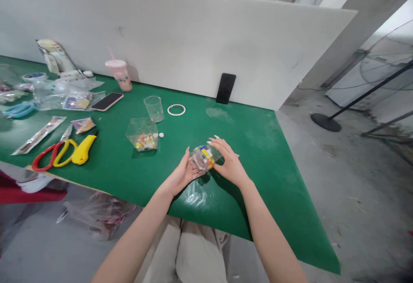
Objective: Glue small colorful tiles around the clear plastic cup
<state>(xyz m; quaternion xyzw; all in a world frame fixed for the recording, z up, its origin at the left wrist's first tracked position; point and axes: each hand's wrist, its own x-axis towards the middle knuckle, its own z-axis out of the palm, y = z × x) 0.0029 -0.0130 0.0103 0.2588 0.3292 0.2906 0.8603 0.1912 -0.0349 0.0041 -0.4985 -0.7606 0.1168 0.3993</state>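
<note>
Left hand (184,172) cradled tiled cup (206,157), right hand (229,161) clasped its right end, likely for steadiness; box (137,125) stood left of hands, probably for easy reach.

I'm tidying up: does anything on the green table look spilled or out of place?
A small white piece sits just right of the clear container of coloured pieces, perhaps strayed. The pale patch near the leaning phone may be a smudge.

Cream trousers (200,253); bare forearms (143,229); long-nailed fingers (223,145).
</note>
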